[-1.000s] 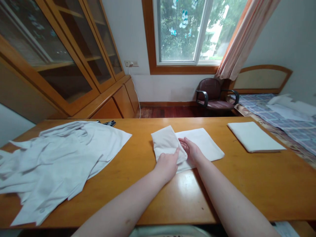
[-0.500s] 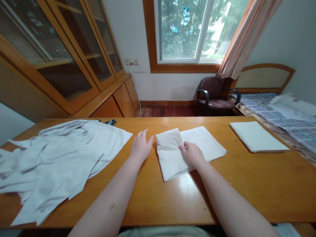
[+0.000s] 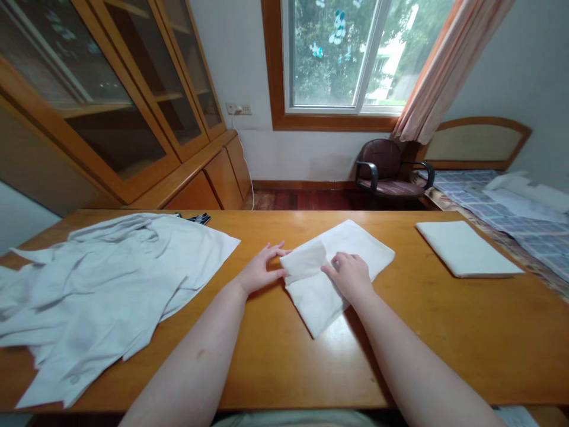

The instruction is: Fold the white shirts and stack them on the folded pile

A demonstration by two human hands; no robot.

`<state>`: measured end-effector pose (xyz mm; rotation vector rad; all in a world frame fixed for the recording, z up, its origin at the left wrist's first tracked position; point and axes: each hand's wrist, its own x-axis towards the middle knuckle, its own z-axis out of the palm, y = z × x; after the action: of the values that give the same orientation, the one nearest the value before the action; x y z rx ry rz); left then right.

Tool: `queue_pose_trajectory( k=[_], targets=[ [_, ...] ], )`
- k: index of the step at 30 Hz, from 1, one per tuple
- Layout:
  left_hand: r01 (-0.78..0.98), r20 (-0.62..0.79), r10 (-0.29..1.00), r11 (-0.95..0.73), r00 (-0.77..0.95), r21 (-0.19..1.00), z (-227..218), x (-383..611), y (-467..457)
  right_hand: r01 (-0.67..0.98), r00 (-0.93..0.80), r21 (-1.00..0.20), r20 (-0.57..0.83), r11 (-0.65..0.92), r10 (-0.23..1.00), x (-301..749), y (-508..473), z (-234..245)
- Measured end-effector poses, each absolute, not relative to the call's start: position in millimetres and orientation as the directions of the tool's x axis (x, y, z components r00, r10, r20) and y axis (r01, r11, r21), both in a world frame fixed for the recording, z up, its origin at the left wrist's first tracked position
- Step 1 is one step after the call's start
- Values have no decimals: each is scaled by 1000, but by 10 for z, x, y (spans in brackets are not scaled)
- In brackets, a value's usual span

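A small white cloth (image 3: 355,246), partly folded, lies in the middle of the wooden table (image 3: 444,332). My left hand (image 3: 260,270) is at its left edge, fingers pinching the lifted corner of the folded flap. My right hand (image 3: 351,274) rests on top of the cloth with fingers curled down, pressing it against the table. The cloth sits turned at an angle, one corner pointing toward me.
A heap of crumpled white garments (image 3: 102,284) covers the table's left side. A neatly folded white cloth (image 3: 466,249) lies at the right. Behind the table are a wooden cabinet (image 3: 133,118), an armchair (image 3: 386,172) and a bed (image 3: 511,213).
My left hand came off the flap, moved out to the left, then returned to grip the cloth's left edge. The cloth has rotated on the table, its near corner now pointing at me.
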<state>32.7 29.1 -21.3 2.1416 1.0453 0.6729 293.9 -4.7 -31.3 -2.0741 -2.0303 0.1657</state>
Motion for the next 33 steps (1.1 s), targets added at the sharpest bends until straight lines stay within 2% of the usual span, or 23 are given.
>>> queue_pose_trajectory(
  k=[3, 9, 13, 18, 21, 24, 29, 33],
  targets=[
    [473, 154, 799, -485, 581, 736, -199, 314, 259, 984, 144, -121, 94, -132, 985, 2924, -128, -256],
    [563, 86, 787, -509, 612, 652, -199, 376, 263, 995, 72, -77, 36, -69, 997, 2954, -142, -240],
    [645, -43, 827, -405, 561, 648, -240, 375, 283, 989, 49, -146, 75, -38, 996, 2994, -100, -279],
    [715, -300, 836, -147, 459, 683, -260, 349, 217, 926, 10, -377, 26, 0, 1000, 3042, -27, -343],
    [744, -364, 854, -39, 371, 667, -265, 344, 176, 879, -16, -474, 53, 39, 998, 3066, 10, -346],
    [700, -412, 836, 48, 363, 713, -263, 325, 160, 883, 88, -468, 85, -38, 992, 3091, 16, -286],
    [592, -426, 793, 104, 435, 799, -235, 289, 155, 886, 237, -365, -172, -285, 956, 3120, -25, -162],
    [590, -350, 838, 43, 418, 806, -183, 342, 136, 887, 215, -359, -231, -289, 949, 3121, -33, -173]
  ],
)
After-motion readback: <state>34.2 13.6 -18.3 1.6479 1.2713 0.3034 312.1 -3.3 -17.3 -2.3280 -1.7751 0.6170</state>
